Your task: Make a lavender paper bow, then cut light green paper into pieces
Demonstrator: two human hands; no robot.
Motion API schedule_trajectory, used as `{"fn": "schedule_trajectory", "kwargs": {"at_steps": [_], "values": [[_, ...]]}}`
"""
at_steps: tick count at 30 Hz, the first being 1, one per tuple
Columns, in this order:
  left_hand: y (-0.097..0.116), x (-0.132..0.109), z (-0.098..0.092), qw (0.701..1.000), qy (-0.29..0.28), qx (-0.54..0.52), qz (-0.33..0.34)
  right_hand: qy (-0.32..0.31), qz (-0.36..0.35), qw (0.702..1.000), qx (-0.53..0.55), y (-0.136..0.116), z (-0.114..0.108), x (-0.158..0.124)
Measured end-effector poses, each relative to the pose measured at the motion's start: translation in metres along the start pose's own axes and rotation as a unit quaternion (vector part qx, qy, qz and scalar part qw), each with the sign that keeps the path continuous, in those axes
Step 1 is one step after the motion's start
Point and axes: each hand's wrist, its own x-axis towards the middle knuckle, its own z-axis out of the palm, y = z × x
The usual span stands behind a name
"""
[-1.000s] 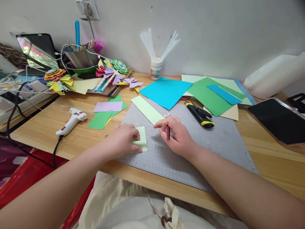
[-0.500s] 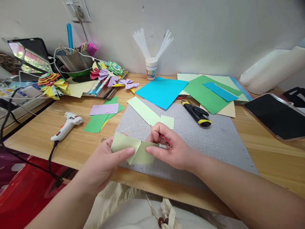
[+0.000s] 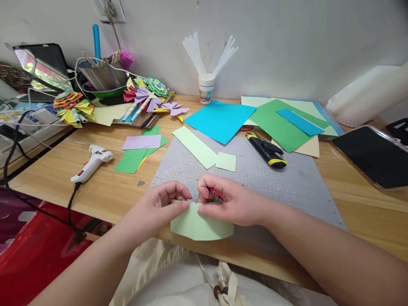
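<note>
A pale green piece of paper (image 3: 204,225) with a crease down its middle is held over the front of the grey cutting mat (image 3: 306,199). My left hand (image 3: 162,204) pinches its upper edge, left of the crease, between thumb and curled fingers. Just right of the crease, my right hand (image 3: 236,202) grips the same edge. A short red and black pencil (image 3: 217,194) is tucked in the fingers of that hand. Beyond the hands lie a pale green strip (image 3: 196,146) and a small pale green square (image 3: 226,161).
A white glue gun (image 3: 92,161) lies at left, its cord running off the table. Purple paper (image 3: 142,142) tops green pieces nearby. Behind are a blue sheet (image 3: 219,121), a utility knife (image 3: 266,151), a paper cup (image 3: 206,91) of white strips and a phone (image 3: 372,155).
The pale green paper, folded back along its crease and tilted before, is now opened out and hangs lower. My left hand has shifted right and up to its top edge, close to my right hand.
</note>
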Motion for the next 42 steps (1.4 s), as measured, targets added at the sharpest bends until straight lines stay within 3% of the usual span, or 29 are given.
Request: {"fn": "schedule_trajectory", "kwargs": {"at_steps": [5, 9, 14, 28, 31, 34, 37, 42], "values": [[0.008, -0.002, 0.003, 0.995, -0.084, 0.052, -0.003, -0.009, 0.005, 1.0, -0.017, 0.0, 0.004, -0.003], [0.006, -0.002, 0.002, 0.994, -0.108, 0.027, -0.009, -0.018, 0.0, 1.0, 0.008, 0.0, 0.005, -0.003], [0.0, -0.001, 0.0, 0.994, -0.106, -0.007, 0.013, -0.009, 0.004, 0.998, 0.062, 0.0, 0.007, -0.002], [0.001, 0.0, 0.003, 0.997, -0.077, -0.03, -0.007, 0.015, -0.023, 0.997, 0.067, 0.002, 0.006, -0.001], [0.0, 0.003, -0.002, 1.0, -0.009, -0.018, -0.008, 0.058, -0.031, 0.996, 0.053, 0.004, 0.001, 0.0], [-0.005, 0.009, -0.008, 0.991, 0.134, 0.011, 0.0, 0.119, -0.028, 0.992, 0.008, 0.009, -0.006, 0.002], [-0.012, 0.014, -0.013, 0.963, 0.268, 0.02, 0.015, 0.189, -0.035, 0.981, -0.034, 0.016, -0.012, 0.005], [-0.016, 0.019, -0.013, 0.935, 0.35, -0.001, 0.056, 0.264, -0.03, 0.964, -0.03, 0.022, -0.015, 0.009]]}}
